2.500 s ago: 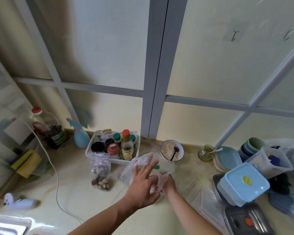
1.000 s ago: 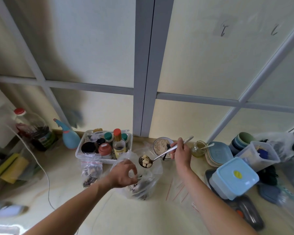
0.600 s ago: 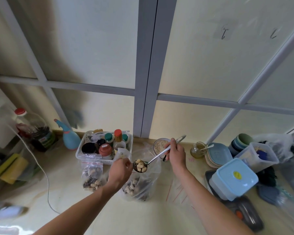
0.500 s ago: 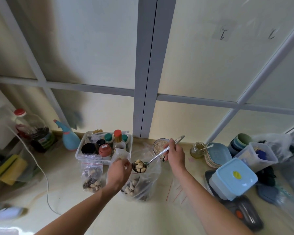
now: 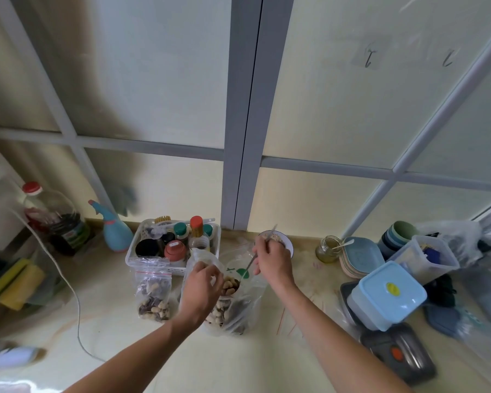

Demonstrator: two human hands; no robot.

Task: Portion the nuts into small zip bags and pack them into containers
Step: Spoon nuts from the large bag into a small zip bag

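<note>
Nuts (image 5: 229, 282) fill the spoon (image 5: 245, 272) I hold in my right hand (image 5: 271, 260), fingers curled round its handle, the bowl tipped at the mouth of the big bag (image 5: 238, 307) in the middle of the counter (image 5: 125, 330). My left hand (image 5: 201, 290) pinches a small bag (image 5: 200, 258) just left of the spoon; my knuckles hide most of that bag and I cannot tell how open it is. A filled zip bag (image 5: 153, 290) stands to the left. Right, near the edge, a blue-lidded container (image 5: 386, 295) sits blurred, its base hidden.
</note>
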